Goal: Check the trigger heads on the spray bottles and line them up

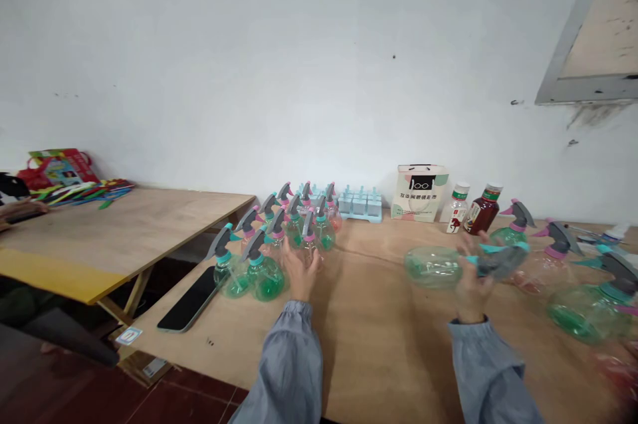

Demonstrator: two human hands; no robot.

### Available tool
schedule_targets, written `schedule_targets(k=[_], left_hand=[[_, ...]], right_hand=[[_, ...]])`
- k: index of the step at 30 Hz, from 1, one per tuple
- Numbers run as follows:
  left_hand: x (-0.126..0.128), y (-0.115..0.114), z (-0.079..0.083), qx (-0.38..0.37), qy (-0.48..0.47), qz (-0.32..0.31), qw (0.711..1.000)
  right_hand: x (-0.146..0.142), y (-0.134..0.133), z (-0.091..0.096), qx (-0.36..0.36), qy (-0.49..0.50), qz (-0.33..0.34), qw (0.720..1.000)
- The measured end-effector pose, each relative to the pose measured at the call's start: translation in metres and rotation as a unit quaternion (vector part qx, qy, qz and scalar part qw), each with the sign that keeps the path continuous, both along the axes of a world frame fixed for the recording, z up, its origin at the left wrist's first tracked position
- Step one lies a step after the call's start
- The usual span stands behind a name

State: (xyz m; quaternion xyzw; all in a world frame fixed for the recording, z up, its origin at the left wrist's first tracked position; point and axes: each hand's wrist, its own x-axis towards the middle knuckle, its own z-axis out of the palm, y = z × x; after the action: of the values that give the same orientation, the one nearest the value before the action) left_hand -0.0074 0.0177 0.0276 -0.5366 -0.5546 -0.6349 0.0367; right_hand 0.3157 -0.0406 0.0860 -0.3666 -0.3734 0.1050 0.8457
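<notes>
My left hand (300,271) is closed around a clear spray bottle (310,238) with a pink collar and grey trigger head, upright at the front of a group. Beside it stand more spray bottles, among them a green-bottomed one (266,278) with a teal collar. Over the table's right half, my right hand (471,281), slightly blurred, grips a green-tinted spray bottle (432,267) by its neck. That bottle is tilted onto its side, base to the left, its grey and teal head to the right. Whether it touches the table I cannot tell.
A black phone (188,301) lies at the left. Along the wall are light-blue molds (359,205), a paper bag (419,193) and two drink bottles (482,210). More spray bottles (588,311) stand at the right. Another table (124,231) holds colourful strips.
</notes>
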Motion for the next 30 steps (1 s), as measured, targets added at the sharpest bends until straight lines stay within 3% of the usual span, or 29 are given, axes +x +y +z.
schedule_targets(k=[2,4,10,14,22,25,30], left_hand=[[-0.001,0.004,-0.004,-0.029,-0.008,-0.018,0.999],[-0.001,0.008,-0.007,-0.061,-0.015,-0.03,0.998],[0.013,0.003,-0.016,-0.101,-0.006,-0.048,0.994],[0.028,-0.006,-0.019,-0.102,0.023,-0.061,0.993],[0.043,-0.012,-0.023,-0.109,0.038,-0.203,0.972],[0.046,-0.013,-0.026,-0.135,0.026,-0.262,0.955],[0.048,-0.015,-0.027,-0.147,0.035,-0.288,0.946]], right_hand=[[0.01,-0.003,0.013,0.048,0.039,0.003,0.998],[0.005,-0.002,0.016,0.035,0.066,0.044,0.996],[-0.056,0.013,-0.014,-0.098,0.176,0.214,0.956],[-0.079,0.011,-0.027,-0.124,0.162,0.327,0.923],[-0.079,-0.004,-0.033,-0.129,0.088,0.452,0.878],[-0.074,-0.007,-0.028,-0.122,0.095,0.438,0.886],[-0.043,-0.009,-0.012,-0.015,0.136,0.22,0.966]])
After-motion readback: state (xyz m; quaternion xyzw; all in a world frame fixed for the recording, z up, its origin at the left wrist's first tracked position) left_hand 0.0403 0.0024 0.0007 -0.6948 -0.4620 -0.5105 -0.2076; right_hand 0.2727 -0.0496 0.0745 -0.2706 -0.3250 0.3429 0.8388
